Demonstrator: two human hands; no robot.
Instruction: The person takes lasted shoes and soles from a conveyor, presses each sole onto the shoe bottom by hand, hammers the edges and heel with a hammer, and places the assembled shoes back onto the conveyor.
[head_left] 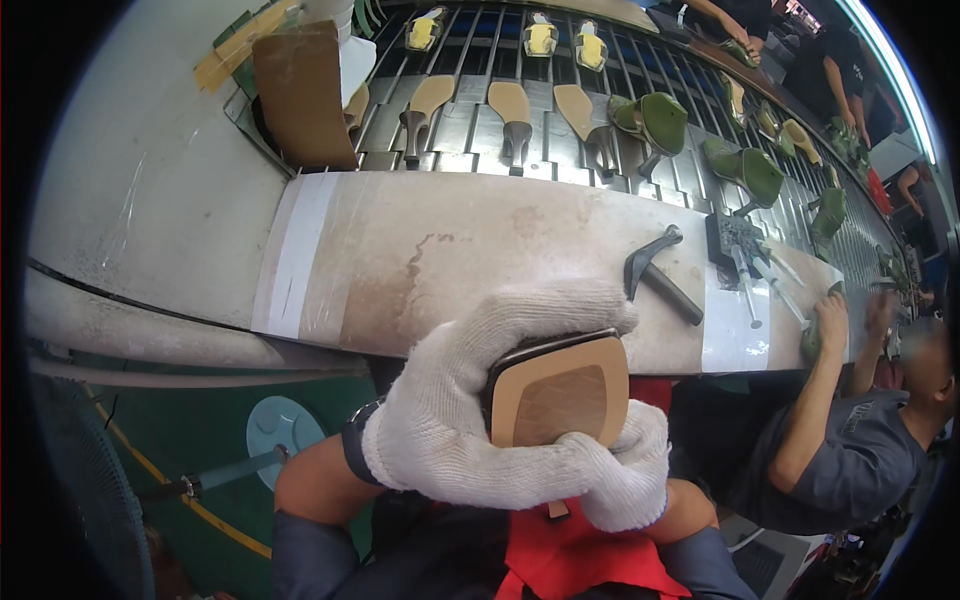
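Both of my hands wear white knitted gloves. My left hand (445, 400) is wrapped round a square-toed shoe sole (575, 385), tan at the rim with a browner middle and a dark edge. Its fingers curl over the far side, and its thumb lies along the near side. My right hand (637, 468) is closed on the sole's near right edge, fingers bent inward. The rest of the sole is hidden by the gloves; a small brown tip shows below them. A hammer (668, 288) with a dark head lies on the bench beyond my hands.
The pale bench (480, 250) has taped strips. Syringes (746, 285) lie beside a dark block (735, 238). Beyond run metal conveyor slats (455, 125) with tan heeled soles (511, 105) and green heeled shoes (745, 170). A brown board (305, 95) stands left; a co-worker (850, 445) sits right.
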